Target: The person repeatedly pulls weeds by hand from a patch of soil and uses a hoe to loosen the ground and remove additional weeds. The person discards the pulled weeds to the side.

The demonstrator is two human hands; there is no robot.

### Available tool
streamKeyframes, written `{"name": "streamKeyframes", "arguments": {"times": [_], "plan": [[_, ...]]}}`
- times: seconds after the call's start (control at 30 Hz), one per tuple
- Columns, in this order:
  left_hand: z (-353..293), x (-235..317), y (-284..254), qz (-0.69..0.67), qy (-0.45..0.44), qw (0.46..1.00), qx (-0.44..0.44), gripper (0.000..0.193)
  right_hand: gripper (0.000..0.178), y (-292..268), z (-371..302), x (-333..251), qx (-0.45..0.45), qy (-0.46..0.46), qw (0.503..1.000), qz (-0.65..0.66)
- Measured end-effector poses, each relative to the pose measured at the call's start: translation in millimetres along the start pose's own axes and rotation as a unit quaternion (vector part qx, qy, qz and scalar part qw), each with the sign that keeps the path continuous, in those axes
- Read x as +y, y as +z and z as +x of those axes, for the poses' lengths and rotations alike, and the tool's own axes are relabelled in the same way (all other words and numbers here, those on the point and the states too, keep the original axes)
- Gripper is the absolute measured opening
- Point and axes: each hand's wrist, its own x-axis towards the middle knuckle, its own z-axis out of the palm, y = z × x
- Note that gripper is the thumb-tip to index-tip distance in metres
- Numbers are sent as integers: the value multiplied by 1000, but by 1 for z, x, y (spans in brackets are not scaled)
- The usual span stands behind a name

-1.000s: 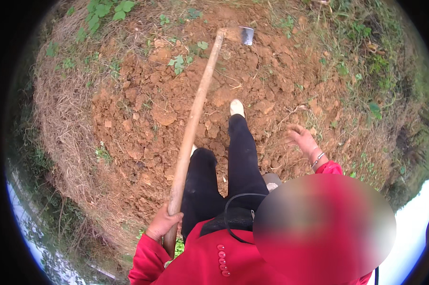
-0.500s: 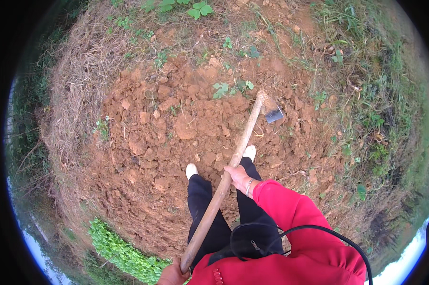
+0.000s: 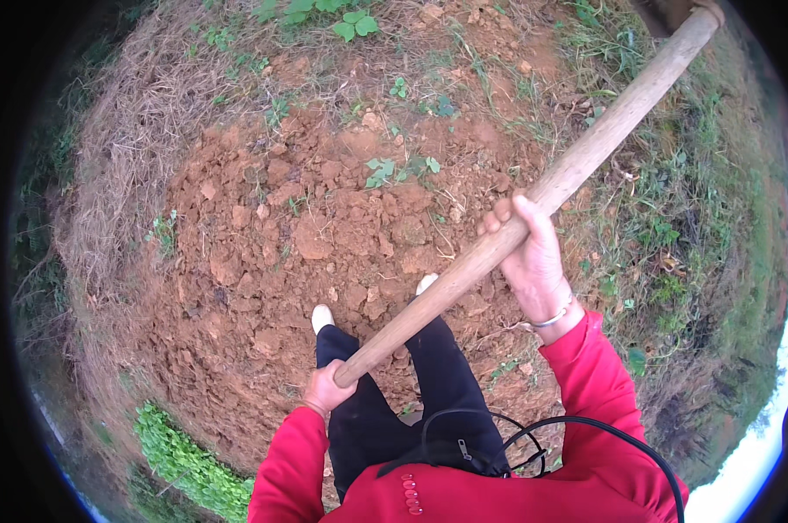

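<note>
A hoe [image 3: 450, 283] with a long, pale wooden handle slants across the view, raised toward the camera. Its head [image 3: 664, 12] is partly cut off at the upper right rim. My left hand [image 3: 327, 389] is wrapped round the handle's butt end, in front of my left thigh. Farther up, my right hand [image 3: 531, 253] cradles the handle from below, fingers curled round it and thumb along its side; a bracelet [image 3: 558, 315] circles that wrist. Below the hoe lies broken, cloddy reddish soil [image 3: 315, 235].
Dry grass [image 3: 119, 166] borders the soil on the left, green weeds [image 3: 673, 235] on the right. A small leafy plant [image 3: 381, 172] stands among the clods. Bright green leafy plants [image 3: 180, 462] grow at lower left. A black cable [image 3: 603, 425] loops by my right side.
The hoe has come up off the soil, its head swinging to the upper right. Both hands have risen with it, and my right hand has moved right and farther up the view.
</note>
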Motion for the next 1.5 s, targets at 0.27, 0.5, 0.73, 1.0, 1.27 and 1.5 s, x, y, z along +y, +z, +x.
{"name": "streamKeyframes", "arguments": {"times": [0.27, 0.5, 0.73, 1.0, 1.27, 1.5], "plan": [[132, 170, 10, -82, 101, 989, 67, 36, 31, 53, 56, -86, -37, -286, 931, -226], [21, 22, -10, -9, -94, 995, 18, 29, 17, -7, 93, 158, 84, 19, 987, -133], [-89, 21, -49, -295, -270, 898, -184, 34, 25, -55, 45, 293, 182, 301, 910, -220], [-168, -3, -65, -172, -159, 957, -171, 36, 17, -20, -29, 282, 170, 302, 919, -188], [-275, -22, -82, -29, -384, 908, -163, 42, 19, -53, -154, 332, 200, 492, 847, -27], [-258, -55, -34, 99, -283, 949, -94, 38, 20, -40, -110, 266, 253, 438, 858, -86]]}}
